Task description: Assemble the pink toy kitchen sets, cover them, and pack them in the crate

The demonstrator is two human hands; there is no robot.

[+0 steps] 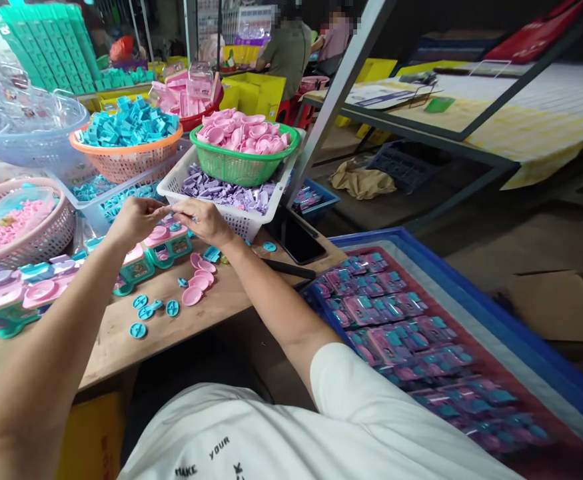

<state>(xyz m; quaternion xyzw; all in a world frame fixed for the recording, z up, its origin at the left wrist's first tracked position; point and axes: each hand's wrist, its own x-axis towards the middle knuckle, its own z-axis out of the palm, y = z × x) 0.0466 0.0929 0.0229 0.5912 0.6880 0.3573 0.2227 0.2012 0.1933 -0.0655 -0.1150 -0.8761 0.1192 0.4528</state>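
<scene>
My left hand (138,219) and my right hand (204,220) meet above the row of toy pieces, fingertips pinched together. Whatever lies between the fingertips is too small to make out. Just below them stand small teal and pink toy units (164,250). Pink oval dishes (196,287) lie overlapping on the wooden table (171,333), nearer to me. Several round teal pieces (172,308) are scattered to their left. Behind my right hand is a white basket (271,207) of purple parts, with a green basket (241,167) of pink pieces on top.
An orange basket (126,160) holds teal blocks; a pink basket (56,233) stands at left. A black phone (296,240) lies at the table's right edge. Packed toys (396,333) fill a blue-rimmed crate (471,300) at right. A metal post (341,87) rises behind. Two people (286,50) sit farther back.
</scene>
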